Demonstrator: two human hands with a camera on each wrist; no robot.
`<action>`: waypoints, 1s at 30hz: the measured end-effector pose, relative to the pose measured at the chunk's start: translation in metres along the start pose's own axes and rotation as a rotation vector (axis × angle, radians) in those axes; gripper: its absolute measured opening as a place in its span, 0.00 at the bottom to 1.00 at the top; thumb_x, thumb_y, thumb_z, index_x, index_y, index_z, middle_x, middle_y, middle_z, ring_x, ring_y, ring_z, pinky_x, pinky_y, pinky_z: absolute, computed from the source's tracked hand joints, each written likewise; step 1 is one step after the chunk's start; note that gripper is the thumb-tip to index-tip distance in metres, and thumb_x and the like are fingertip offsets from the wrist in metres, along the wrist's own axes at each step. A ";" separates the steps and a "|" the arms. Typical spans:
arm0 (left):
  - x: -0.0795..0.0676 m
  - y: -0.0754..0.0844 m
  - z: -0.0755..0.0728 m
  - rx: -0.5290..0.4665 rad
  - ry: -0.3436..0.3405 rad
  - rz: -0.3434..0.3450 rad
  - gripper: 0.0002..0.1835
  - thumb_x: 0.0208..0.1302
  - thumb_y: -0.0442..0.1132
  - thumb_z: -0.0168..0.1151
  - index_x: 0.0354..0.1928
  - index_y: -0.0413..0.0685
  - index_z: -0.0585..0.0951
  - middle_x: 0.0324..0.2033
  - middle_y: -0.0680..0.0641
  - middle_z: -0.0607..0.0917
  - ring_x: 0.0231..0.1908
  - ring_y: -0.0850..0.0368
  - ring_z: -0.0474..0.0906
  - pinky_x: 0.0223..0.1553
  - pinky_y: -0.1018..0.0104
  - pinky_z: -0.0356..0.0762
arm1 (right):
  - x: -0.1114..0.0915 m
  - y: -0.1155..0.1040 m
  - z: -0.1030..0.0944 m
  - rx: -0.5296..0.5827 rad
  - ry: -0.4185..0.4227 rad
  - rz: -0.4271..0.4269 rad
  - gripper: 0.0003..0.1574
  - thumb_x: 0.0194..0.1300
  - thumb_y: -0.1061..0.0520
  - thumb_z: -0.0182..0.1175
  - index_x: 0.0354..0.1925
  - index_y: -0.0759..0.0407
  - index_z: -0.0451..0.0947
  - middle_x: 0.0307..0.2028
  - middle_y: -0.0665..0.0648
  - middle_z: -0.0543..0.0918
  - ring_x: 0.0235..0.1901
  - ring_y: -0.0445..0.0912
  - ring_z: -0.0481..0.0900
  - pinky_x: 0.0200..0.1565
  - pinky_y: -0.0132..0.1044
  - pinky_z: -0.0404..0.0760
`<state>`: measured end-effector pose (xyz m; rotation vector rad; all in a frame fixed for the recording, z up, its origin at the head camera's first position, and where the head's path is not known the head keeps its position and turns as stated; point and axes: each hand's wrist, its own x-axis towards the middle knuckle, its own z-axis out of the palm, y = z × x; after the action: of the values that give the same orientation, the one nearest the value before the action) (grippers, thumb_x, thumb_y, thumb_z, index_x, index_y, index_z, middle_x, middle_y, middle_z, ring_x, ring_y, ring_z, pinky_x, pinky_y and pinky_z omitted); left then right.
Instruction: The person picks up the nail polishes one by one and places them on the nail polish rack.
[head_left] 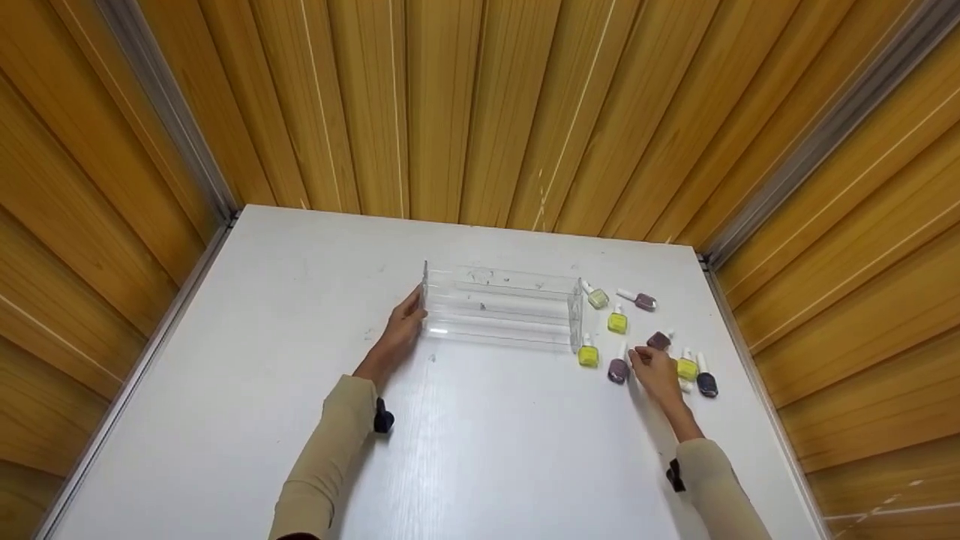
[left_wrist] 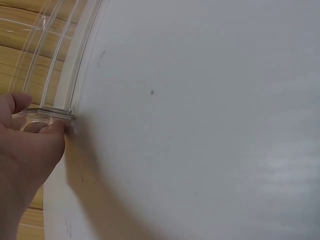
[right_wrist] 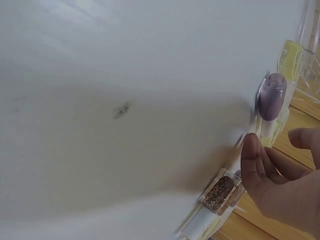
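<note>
A clear acrylic rack [head_left: 501, 335] with stepped tiers stands on the white table. My left hand [head_left: 401, 330] grips its left end panel; the left wrist view shows the thumb and fingers of that hand [left_wrist: 32, 145] on either side of the panel's edge. My right hand [head_left: 658, 373] is among the nail polish bottles, between a mauve bottle [head_left: 618, 370] and a yellow bottle [head_left: 686, 368]. Another mauve bottle [head_left: 658, 340] lies just beyond its knuckles. In the right wrist view, the fingers [right_wrist: 250, 155] bend loosely, thumb apart, holding nothing visible. A glittery brown bottle [right_wrist: 220, 194] lies beside them.
Right of the rack lie a pale bottle [head_left: 598, 298], a mauve bottle [head_left: 645, 302], and two yellow bottles [head_left: 617, 322]. A dark bottle [head_left: 706, 384] lies near the table's right edge. Wood-patterned walls [head_left: 442, 112] enclose the table [head_left: 480, 442] at the back and sides.
</note>
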<state>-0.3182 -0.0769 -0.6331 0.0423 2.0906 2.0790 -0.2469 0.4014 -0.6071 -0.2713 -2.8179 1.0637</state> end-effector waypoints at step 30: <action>0.001 -0.014 0.003 0.034 0.014 0.044 0.34 0.76 0.35 0.52 0.80 0.48 0.56 0.79 0.40 0.58 0.80 0.42 0.49 0.81 0.44 0.49 | 0.018 -0.009 0.008 -0.042 0.000 0.119 0.23 0.68 0.51 0.64 0.47 0.72 0.85 0.42 0.70 0.88 0.42 0.59 0.85 0.40 0.41 0.81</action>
<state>-0.3169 -0.0735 -0.6475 0.0789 2.1525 2.0739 -0.2667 0.3929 -0.6066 -0.4483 -2.8578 1.0271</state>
